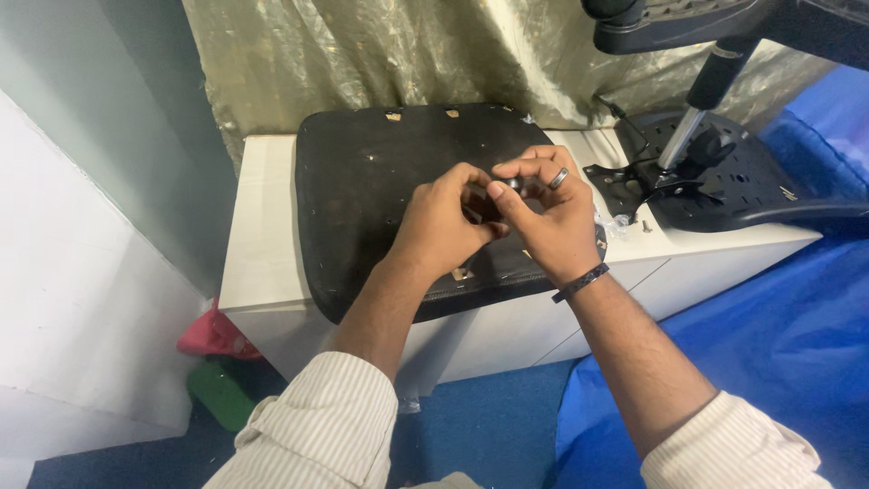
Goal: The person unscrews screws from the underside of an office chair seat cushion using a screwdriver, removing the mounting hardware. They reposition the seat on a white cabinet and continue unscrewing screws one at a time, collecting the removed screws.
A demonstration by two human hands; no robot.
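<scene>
My left hand (pixel 442 222) and my right hand (pixel 548 213) meet over a black chair seat pad (pixel 362 181) that lies underside up on a white table (pixel 262 217). Both hands pinch a small dark part (pixel 480 206) between the fingertips. Fingers hide most of it, so its shape is unclear. A ring sits on one right finger and a dark band circles the right wrist.
A black chair mechanism plate with a metal gas cylinder (pixel 701 118) rests on a perforated black chair back (pixel 751 190) at the table's right end. Loose screws (pixel 644 225) lie near it. Blue sheeting (pixel 778 335) covers the floor; crinkled plastic hangs behind.
</scene>
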